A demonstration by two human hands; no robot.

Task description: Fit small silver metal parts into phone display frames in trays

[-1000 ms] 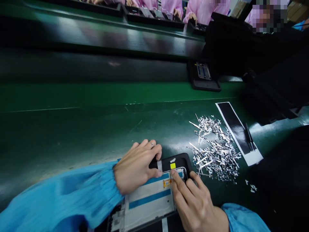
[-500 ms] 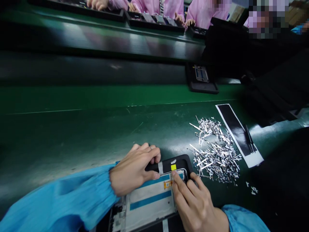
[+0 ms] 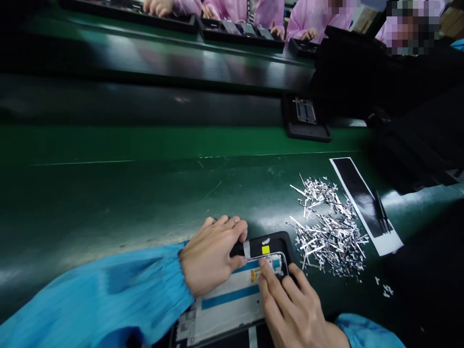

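Note:
A phone frame (image 3: 232,309) with a pale metal plate and blue strips lies in a black tray (image 3: 273,239). My left hand (image 3: 213,256) is closed over the tray's far edge, its thumb against the frame's upper side. Fingers of my right hand (image 3: 293,304) are apart. One fingertip presses on the frame beside an orange flex cable (image 3: 255,275), and others rest around the frame's right end. A yellow sticker (image 3: 266,249) shows on the tray just above that fingertip. Beneath my right hand, part of the frame is hidden.
To the right lies a heap of small silvery strips (image 3: 329,241). Beyond it are a black sheet with white edges (image 3: 358,193) and dark tweezers (image 3: 382,212). Farther back sits another black tray (image 3: 308,131) with a frame. Co-workers in pink sleeves (image 3: 300,21) handle trays across the bench.
The whole view has shifted slightly, so things appear a little farther right. Both hands keep nearly the same places on the tray and frame, with the right fingertip still pressing.

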